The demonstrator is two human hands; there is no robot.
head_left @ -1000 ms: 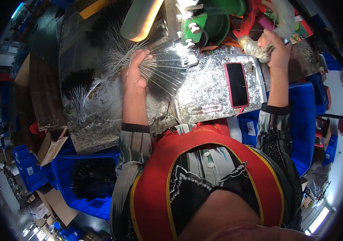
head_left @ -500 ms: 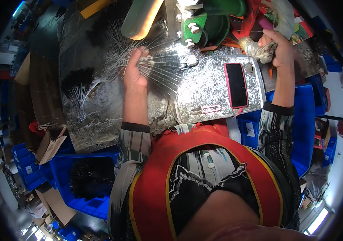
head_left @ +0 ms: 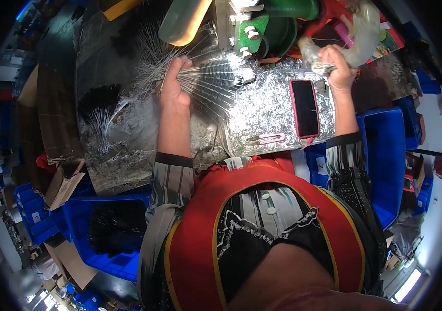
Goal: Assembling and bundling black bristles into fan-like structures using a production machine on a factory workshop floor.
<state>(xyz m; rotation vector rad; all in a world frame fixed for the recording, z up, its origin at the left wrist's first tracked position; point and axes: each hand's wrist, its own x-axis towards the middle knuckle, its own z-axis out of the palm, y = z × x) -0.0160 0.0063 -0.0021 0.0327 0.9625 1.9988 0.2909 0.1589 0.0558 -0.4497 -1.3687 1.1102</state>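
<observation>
My left hand (head_left: pixel 175 85) is closed around a bundle of thin metal wires (head_left: pixel 208 83), which fan out to the right over the bench. The tips of the fan lie near a small metal fitting (head_left: pixel 249 75) below the green machine (head_left: pixel 289 9). At the upper right, my right hand (head_left: pixel 338 66) grips a bent handle (head_left: pixel 367 39) wrapped in pale, translucent material. Its fingers curl over the wrapped lower end. More loose wires (head_left: pixel 152 44) lie behind my left hand. Under the wires, the bench top is partly in shadow.
A lamp (head_left: pixel 183 23) hangs above the wires. On the foil-covered surface (head_left: pixel 262 109) lie a red-cased phone (head_left: pixel 305 109) and a pink-handled tool (head_left: pixel 271 138). Black bristles (head_left: pixel 100 98) lie at left. Blue bins (head_left: pixel 117 267) flank me, the left holding black brushes (head_left: pixel 117 228).
My right hand has moved left and slightly down with the wrapped handle, which has swung round. My left hand and the wire fan have barely shifted.
</observation>
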